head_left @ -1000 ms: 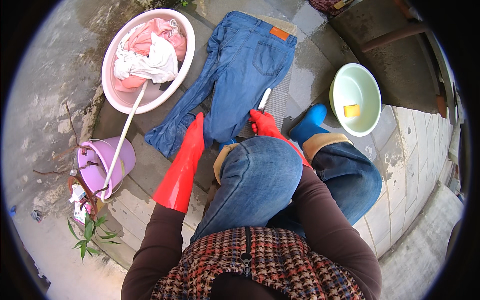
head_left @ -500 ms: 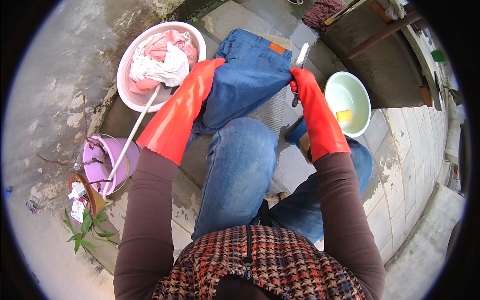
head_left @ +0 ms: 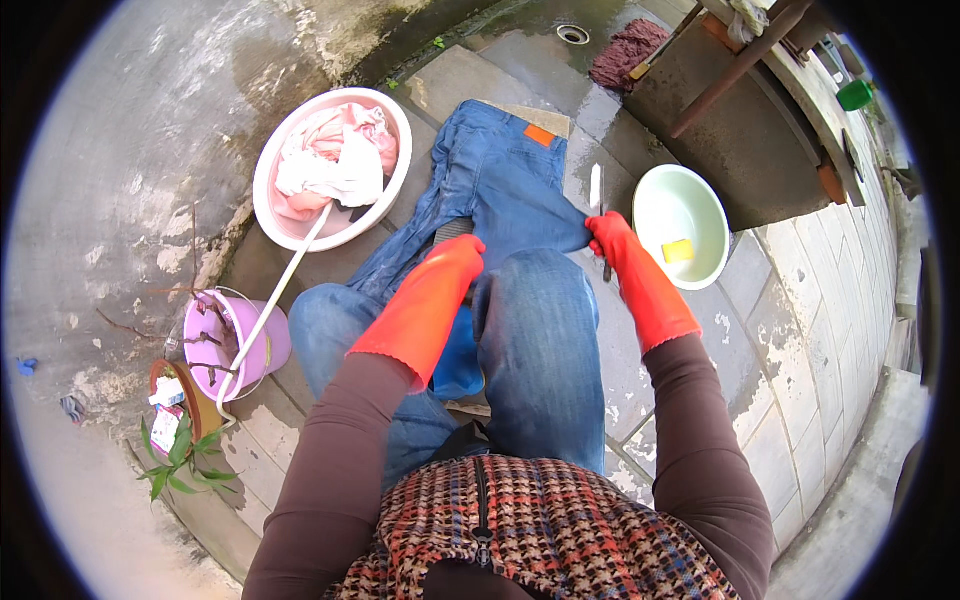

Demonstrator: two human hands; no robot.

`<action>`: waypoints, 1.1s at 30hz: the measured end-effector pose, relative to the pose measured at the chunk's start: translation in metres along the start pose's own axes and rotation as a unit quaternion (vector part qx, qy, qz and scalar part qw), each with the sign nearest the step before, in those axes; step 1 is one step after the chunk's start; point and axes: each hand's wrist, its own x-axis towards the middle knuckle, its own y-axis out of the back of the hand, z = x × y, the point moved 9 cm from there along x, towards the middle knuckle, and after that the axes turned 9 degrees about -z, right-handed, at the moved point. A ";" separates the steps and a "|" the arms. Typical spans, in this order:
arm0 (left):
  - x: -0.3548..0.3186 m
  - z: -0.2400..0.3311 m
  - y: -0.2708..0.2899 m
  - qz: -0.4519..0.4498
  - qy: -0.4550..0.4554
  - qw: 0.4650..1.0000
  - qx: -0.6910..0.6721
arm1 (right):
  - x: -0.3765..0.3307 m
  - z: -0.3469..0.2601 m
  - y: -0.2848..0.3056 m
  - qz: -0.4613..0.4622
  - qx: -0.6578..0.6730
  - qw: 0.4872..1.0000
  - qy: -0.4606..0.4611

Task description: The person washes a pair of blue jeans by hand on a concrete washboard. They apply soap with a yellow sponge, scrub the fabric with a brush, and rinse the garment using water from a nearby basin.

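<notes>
Across the grey paving ahead, I've got the loose blue jeans (head_left: 505,170) laid out, waistband at the far end with an orange patch (head_left: 539,135) showing, one leg trailing off to the left and the other drawn toward the person's knees. A ridged board (head_left: 453,232) peeks out beneath them. Now to the hands, both in long red rubber gloves. The right hand (head_left: 612,237) is clenched on a brush (head_left: 596,188), pale bristles sticking out beyond the knuckles, dark handle end poking out below, and the edge of the near leg is pulled to a point right at those same fingers. Over to the left hand (head_left: 456,265): its fingers are curled in at the other side of that leg, just above the person's knees, but from this angle I can't tell whether they grip the cloth.

Out left, I see a pink basin (head_left: 264,190) heaped with pink and white cloths (head_left: 345,165), a pale pole (head_left: 275,293) slanting from its near side down past a purple bucket (head_left: 277,342). Nearer, a potted plant (head_left: 180,455) leans by the wall. On the right I have a pale green basin (head_left: 716,235), a yellow block (head_left: 678,250) inside. Far off, a maroon mop head (head_left: 628,52) lies near a round drain (head_left: 573,34).
</notes>
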 end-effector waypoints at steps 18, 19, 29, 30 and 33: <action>0.064 -0.006 -0.037 0.393 -0.111 0.883 0.230 | 0.111 -0.017 0.016 0.078 -0.154 0.970 0.171; 0.070 -0.018 -0.041 0.388 -0.108 0.888 0.220 | 0.120 -0.012 0.016 0.084 -0.171 0.968 0.163; 0.089 -0.033 -0.035 0.453 -0.074 0.866 0.200 | 0.081 0.119 -0.022 0.116 -0.165 0.972 0.120; 0.089 -0.031 -0.034 0.450 -0.074 0.867 0.202 | 0.065 0.100 -0.014 0.156 -0.219 0.940 0.210; 0.089 -0.029 -0.034 0.437 -0.068 0.873 0.207 | 0.045 0.075 0.075 0.250 -0.261 0.884 0.298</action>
